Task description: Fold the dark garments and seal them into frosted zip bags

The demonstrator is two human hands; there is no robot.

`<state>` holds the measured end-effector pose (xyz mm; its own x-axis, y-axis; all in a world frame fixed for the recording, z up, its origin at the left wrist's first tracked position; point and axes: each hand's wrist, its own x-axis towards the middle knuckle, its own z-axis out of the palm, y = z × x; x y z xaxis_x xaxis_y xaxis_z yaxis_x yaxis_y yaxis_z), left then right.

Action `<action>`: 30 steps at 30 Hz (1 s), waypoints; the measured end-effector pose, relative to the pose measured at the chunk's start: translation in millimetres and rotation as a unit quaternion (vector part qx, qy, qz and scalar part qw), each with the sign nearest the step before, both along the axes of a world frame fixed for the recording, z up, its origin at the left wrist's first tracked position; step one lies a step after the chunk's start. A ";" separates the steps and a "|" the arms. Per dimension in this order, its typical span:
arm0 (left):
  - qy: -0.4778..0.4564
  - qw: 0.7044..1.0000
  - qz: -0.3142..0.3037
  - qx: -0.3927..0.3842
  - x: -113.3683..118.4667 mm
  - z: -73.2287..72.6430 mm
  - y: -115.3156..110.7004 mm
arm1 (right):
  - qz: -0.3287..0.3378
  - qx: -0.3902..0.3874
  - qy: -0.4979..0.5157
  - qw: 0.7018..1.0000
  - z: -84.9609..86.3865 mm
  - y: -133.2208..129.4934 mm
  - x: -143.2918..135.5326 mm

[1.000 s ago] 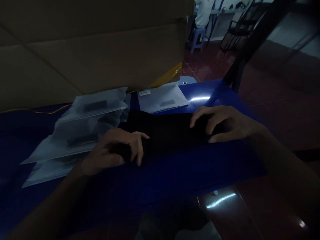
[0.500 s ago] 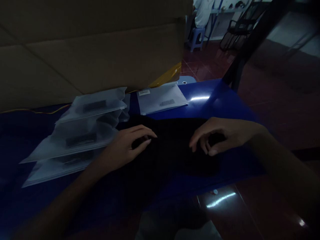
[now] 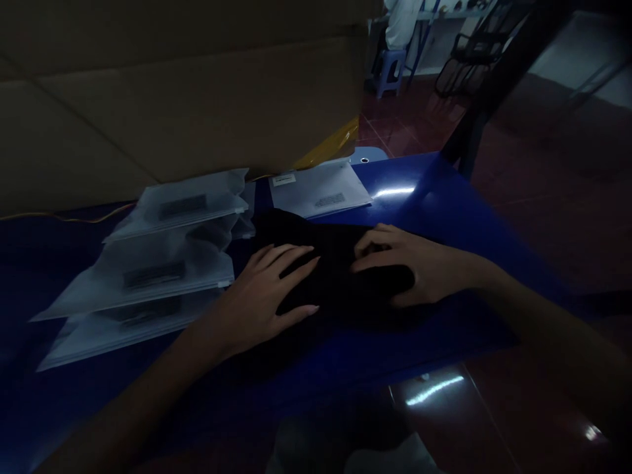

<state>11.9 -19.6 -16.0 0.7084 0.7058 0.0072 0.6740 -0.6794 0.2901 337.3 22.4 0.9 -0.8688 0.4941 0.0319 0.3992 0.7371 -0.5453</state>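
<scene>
A piece of black cloth [image 3: 336,257] lies on the blue table [image 3: 474,217], so dark that its folds and full outline are hard to make out. My left hand [image 3: 276,289] rests on its left part, palm down, with fingers spread and thumb apart. On the right part, my right hand [image 3: 405,260] has its fingers bent into the cloth, which also shows between index finger and thumb; its fingertips are partly hidden. Left of my left hand are several frosted zip bags [image 3: 162,243], overlapping, each with a dark printed patch.
Another flat zip bag [image 3: 316,187] with a small white label lies behind the cloth. A large cardboard box [image 3: 197,112] stands along the table's back. A dark post [image 3: 474,131] rises at the far right corner. Beyond, a person [image 3: 402,26] sits on a blue stool [image 3: 390,72].
My left hand has opened from curled fingers to a flat spread on the cloth. My right hand has moved slightly left, and the cloth's back edge has shifted up at the left.
</scene>
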 end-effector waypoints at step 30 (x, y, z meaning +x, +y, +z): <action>0.049 0.997 -0.048 -0.040 -16.3 1.7 1.0 | 0.027 -0.149 -0.048 0.987 21.2 -4.7 10.3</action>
<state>-4.4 -18.6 -14.3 0.7673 0.6302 -0.1183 0.6345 -0.7195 0.2823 347.6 17.7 22.2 -0.8863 0.4215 -0.1921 0.4242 0.5719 -0.7021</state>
